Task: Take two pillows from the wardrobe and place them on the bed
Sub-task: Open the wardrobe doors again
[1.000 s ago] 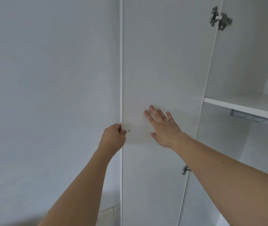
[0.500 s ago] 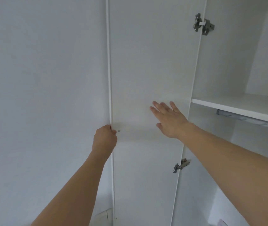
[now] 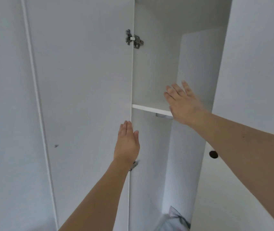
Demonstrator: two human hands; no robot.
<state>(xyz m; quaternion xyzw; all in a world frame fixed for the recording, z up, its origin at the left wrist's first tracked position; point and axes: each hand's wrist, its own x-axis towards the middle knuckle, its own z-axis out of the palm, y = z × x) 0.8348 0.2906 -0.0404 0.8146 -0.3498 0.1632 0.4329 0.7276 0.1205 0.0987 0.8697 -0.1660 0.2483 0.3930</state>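
Note:
The white wardrobe's left door (image 3: 82,97) stands swung open, showing a narrow compartment with one white shelf (image 3: 149,108). My left hand (image 3: 127,144) is flat and empty, fingers together, at the hinge side of that door. My right hand (image 3: 182,102) is open with fingers spread, in front of the shelf's right end, touching nothing I can see. A bit of pale fabric with a grey stripe, perhaps a pillow (image 3: 174,220), shows at the compartment's bottom. The bed is out of view.
The closed right door (image 3: 249,72) has a dark round knob (image 3: 213,154). Two metal hinges sit on the left door, the upper hinge (image 3: 133,39) and the lower hinge (image 3: 133,165). A rail bracket (image 3: 163,116) hangs under the shelf.
My left hand let go of the door edge and moved right to the hinge side. My right hand left the door face and rose toward the shelf. The view turned right.

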